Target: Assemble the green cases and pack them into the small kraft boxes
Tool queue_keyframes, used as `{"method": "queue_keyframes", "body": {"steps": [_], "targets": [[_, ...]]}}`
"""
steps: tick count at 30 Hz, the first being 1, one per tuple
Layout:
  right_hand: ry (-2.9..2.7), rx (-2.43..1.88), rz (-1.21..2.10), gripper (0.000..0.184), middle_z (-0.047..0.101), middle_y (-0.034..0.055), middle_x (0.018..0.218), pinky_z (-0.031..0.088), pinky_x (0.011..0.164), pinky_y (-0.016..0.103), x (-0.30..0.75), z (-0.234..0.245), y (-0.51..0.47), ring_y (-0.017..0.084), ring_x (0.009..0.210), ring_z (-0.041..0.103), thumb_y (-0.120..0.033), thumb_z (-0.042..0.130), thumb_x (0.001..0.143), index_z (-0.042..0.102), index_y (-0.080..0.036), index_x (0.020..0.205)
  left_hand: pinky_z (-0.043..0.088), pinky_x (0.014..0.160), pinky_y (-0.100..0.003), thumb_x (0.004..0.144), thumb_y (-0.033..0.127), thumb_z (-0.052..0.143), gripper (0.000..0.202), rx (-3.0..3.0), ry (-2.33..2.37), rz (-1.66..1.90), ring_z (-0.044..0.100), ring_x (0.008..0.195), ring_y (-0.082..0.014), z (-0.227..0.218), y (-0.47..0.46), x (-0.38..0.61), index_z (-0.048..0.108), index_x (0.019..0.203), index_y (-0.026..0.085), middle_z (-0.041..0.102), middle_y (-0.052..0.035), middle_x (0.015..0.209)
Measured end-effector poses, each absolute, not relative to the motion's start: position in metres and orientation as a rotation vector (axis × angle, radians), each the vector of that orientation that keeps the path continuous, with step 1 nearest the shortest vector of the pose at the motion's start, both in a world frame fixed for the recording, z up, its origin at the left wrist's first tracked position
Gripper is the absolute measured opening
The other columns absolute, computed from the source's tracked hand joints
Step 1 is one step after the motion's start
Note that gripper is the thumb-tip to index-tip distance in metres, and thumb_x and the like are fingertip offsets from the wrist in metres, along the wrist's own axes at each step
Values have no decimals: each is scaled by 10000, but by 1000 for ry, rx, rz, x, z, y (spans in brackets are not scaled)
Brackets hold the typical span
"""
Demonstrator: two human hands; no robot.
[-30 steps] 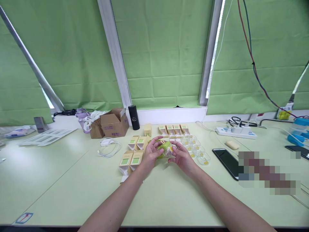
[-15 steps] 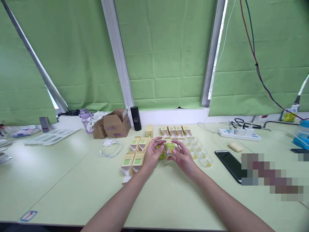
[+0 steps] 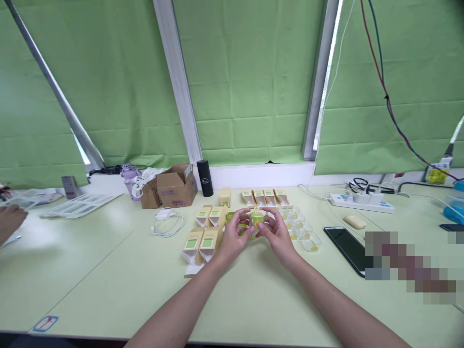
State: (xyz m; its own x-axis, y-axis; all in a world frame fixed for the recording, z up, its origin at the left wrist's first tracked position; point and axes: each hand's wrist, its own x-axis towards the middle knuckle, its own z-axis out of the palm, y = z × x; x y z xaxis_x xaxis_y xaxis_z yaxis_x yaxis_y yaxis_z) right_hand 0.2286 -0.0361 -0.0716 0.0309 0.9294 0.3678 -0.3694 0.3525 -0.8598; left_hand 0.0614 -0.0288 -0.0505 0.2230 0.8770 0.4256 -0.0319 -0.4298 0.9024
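Observation:
Between my hands, above the table, is a small rounded green case (image 3: 257, 218) with a clear shell, a yellow spot low on its front and a small loop on top. My left hand (image 3: 235, 231) grips its left side, and my right hand (image 3: 277, 232) grips the right side, thumb at the front. Other green pieces (image 3: 229, 216) lie behind my left fingers, partly hidden. Left of my left hand stand open beige cartons (image 3: 210, 241) with green labels. Several clear plastic cases (image 3: 309, 241) with yellow spots lie right of my right hand.
More beige boxes (image 3: 270, 198) stand at the back, near a black bottle (image 3: 205, 179) and a brown cardboard box (image 3: 177, 186). To the right are a phone (image 3: 344, 249), a beige oval item (image 3: 355, 222) and a power strip (image 3: 362, 203). Another person's hand (image 3: 10, 222) shows far left.
My left fingers have shifted onto the green case, and both thumbs are now closer together at its front. Another person's hand has come into view at the far left.

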Motion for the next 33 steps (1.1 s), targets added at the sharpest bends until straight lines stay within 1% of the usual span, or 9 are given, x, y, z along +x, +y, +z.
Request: {"method": "queue_keyframes", "body": {"steps": [2,6,12,16,20,24,28,31,33], "targets": [[-1137,-646,1088,576,751,49,1085,631,718,335,227,-71,-37,219,901,733,-464,896,833,587,-304,1292,578,942,-358,897,371,834,506,1635,784,1336,649,1127,-245,-51,-28,62,640,1345,237,673,-107,1228],[-1175,-665,1033,487,722,42,1101,632,720,325,226,-72,-38,197,871,713,-461,857,876,625,-308,1276,586,931,-347,902,367,829,474,1627,753,1341,647,1164,-258,-51,-28,63,666,1326,233,683,-115,1254],[-1190,-677,1012,390,718,36,1056,621,709,328,226,-74,-36,193,823,702,-464,852,878,686,-292,1187,606,900,-354,887,425,849,469,1594,747,1341,646,1172,-273,-55,-27,63,691,1281,226,684,-124,1253],[-1195,-694,986,397,721,30,1009,614,694,330,229,-74,-34,179,763,689,-476,867,858,698,-272,1155,604,922,-374,892,439,849,464,1588,753,1338,663,1128,-260,-56,-27,64,687,1270,223,687,-121,1232],[-1208,-710,972,386,736,34,984,616,709,347,231,-71,-35,186,767,692,-476,865,862,711,-264,1145,596,956,-392,891,444,853,460,1598,758,1350,677,1094,-251,-56,-28,65,694,1261,221,696,-119,1215],[-1185,-691,1009,397,741,19,936,619,717,358,230,-67,-37,188,755,678,-489,864,864,717,-280,1167,598,940,-375,904,453,837,477,1604,768,1365,679,1120,-257,-55,-29,66,689,1295,226,693,-124,1236],[-1113,-640,1106,472,742,21,920,619,727,354,229,-66,-37,200,807,675,-516,880,850,712,-280,1223,587,964,-367,915,446,826,503,1590,750,1416,656,1185,-264,-55,-30,65,657,1339,234,690,-116,1243],[-1003,-566,1235,544,756,25,934,611,735,347,229,-68,-37,206,845,692,-511,896,841,679,-288,1287,565,1006,-383,936,462,801,455,1582,747,1441,657,1196,-266,-54,-31,64,669,1307,234,698,-116,1267],[-923,-508,1320,552,774,28,967,598,721,335,230,-69,-36,209,855,716,-492,908,832,663,-295,1285,552,1019,-394,946,471,787,425,1591,752,1446,661,1204,-275,-53,-31,64,681,1279,229,707,-118,1268]]}}
